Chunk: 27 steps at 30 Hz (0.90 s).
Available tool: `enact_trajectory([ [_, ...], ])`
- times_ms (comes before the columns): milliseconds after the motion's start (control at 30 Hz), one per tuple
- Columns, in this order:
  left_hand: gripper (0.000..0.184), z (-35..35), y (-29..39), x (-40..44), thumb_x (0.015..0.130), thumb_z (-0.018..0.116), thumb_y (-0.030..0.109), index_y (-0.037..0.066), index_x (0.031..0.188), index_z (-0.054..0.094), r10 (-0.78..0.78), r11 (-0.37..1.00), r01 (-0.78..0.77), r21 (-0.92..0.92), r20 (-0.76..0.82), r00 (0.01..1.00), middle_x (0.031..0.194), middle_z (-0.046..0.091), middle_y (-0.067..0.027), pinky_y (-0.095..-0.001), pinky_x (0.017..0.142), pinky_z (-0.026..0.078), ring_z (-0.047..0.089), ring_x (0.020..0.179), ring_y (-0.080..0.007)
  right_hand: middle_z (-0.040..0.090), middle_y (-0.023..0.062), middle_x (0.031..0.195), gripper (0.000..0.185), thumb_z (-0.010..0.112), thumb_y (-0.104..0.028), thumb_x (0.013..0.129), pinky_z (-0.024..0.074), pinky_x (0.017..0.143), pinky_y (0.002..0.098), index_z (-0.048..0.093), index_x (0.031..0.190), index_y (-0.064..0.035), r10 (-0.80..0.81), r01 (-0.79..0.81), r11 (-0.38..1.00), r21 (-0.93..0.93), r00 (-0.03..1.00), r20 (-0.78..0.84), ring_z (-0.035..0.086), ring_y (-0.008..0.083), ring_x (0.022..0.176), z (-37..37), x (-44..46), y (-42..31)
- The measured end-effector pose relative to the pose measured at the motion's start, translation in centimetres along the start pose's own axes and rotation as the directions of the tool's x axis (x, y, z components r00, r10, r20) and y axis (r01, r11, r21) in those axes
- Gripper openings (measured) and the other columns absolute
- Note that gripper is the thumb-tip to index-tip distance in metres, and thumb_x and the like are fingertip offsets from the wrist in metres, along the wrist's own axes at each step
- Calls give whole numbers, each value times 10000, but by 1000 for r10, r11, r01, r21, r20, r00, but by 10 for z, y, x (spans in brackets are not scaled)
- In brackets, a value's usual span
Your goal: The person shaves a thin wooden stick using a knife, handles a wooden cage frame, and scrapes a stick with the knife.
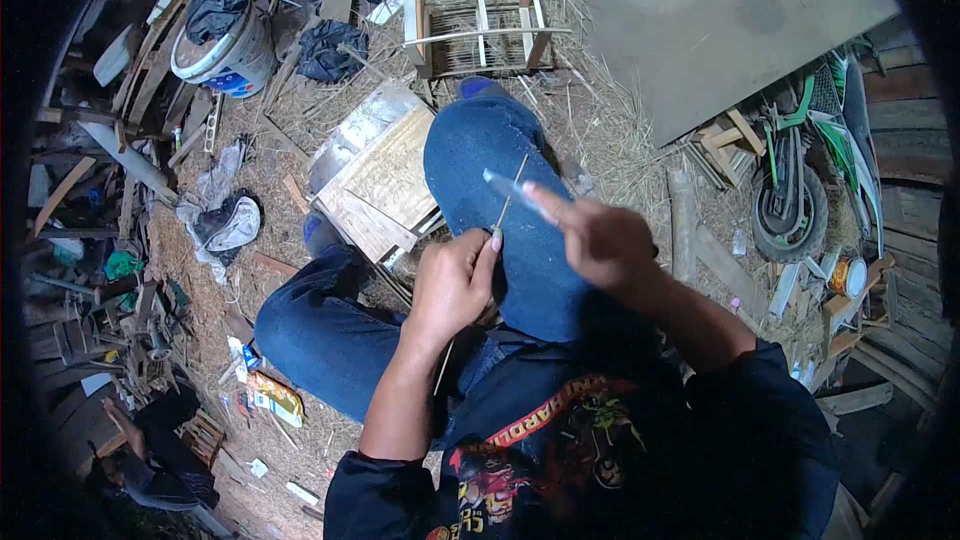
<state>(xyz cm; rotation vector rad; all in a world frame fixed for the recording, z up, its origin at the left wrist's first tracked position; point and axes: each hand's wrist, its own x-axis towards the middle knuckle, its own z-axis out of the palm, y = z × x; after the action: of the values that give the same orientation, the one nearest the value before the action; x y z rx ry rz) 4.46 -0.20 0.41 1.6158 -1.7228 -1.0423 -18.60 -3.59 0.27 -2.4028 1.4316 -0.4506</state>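
Note:
My left hand [452, 285] is closed around a thin wooden stick [441, 370], thumb pressed along it. The stick runs slantwise over my raised knee [470, 155], its upper end pointing away from me and its lower end passing under my forearm. In my right hand [605, 245] is a knife [500, 183], index finger stretched along its back. The blade, slightly blurred, lies across the upper part of the stick, just beyond my left thumb. Whether the edge touches the stick I cannot tell. The knife's handle is hidden in my fist.
Ahead stands a small slatted wooden frame [478, 25]. Wooden boards [380, 175] lie left of my knee. A white bucket [235, 55], a large flat panel [740, 20] and a green motorbike [800, 150] stand farther out. Another person [155, 450] sits at lower left. Straw and scraps cover the ground.

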Motion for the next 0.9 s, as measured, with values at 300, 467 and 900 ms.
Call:
enact_trajectory([
  [300, 283, 0, 1, 0, 992, 642, 165, -40, 798, 614, 3, 1000, -3, 26, -7, 1000, 624, 544, -218, -420, 523, 395, 517, 502, -315, 542, 46, 639, 522, 652, -13, 871, 462, 469, 368, 672, 1340, -243, -88, 89, 996, 5, 990, -106, 566, 226, 512, 0, -8, -11],
  [467, 266, 0, 5, -2, 985, 651, 156, -33, 799, 624, 6, 999, -5, 38, -30, 1000, 611, 543, -207, -411, 513, 390, 511, 491, -303, 554, 38, 648, 549, 650, -42, 859, 491, 495, 372, 662, 1365, -256, 12, -25, 988, -152, 996, -86, 586, 222, 528, -1, 11, 6],
  [900, 240, -3, 8, 2, 977, 660, 158, -32, 832, 662, -35, 999, 35, -4, 16, 999, 620, 589, -156, -374, 520, 410, 529, 508, -207, 682, 122, 801, 540, 575, -34, 924, 544, 611, 442, 585, 1423, -241, 7, -8, 1000, 10, 995, 96, 670, 310, 651, -6, -7, 7],
])
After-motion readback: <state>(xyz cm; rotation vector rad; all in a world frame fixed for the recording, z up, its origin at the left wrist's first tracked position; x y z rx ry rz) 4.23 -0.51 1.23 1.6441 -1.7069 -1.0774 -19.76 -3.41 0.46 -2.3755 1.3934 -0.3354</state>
